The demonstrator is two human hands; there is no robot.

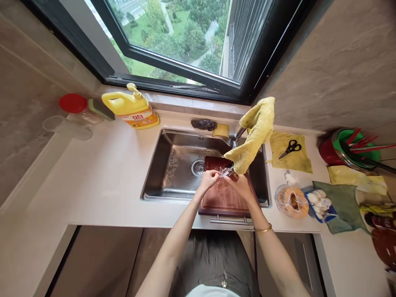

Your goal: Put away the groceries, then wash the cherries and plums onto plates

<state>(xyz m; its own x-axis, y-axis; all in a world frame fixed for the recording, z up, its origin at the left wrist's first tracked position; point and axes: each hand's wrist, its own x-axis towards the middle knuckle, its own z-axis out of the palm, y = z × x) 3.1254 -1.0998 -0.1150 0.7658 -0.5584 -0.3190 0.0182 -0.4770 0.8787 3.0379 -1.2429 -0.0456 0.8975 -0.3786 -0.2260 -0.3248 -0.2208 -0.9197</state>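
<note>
Both hands meet over the right part of the sink, above a dark red-brown wooden cutting board (222, 197) that lies across it. My left hand (209, 180) has its fingers pinched together. Opposite it, my right hand (239, 185) is closed too, its fingertips almost touching the left ones. Between them shows a small whitish, glossy patch (227, 172); whether it is an object, running water or both, I cannot tell. Directly above, a yellow towel (255, 132) hangs over the faucet (239, 134) and hides most of it. Small pale bits or drops speckle the board.
A steel sink (173, 165) surrounds the board's far part. Behind it lie a steel scourer (204, 124) and a sponge (220, 130). A yellow detergent jug (133, 109) stands left. Scissors (290, 149), a wrapped pumpkin (295, 202) and a blue mushroom tray (321, 205) lie right.
</note>
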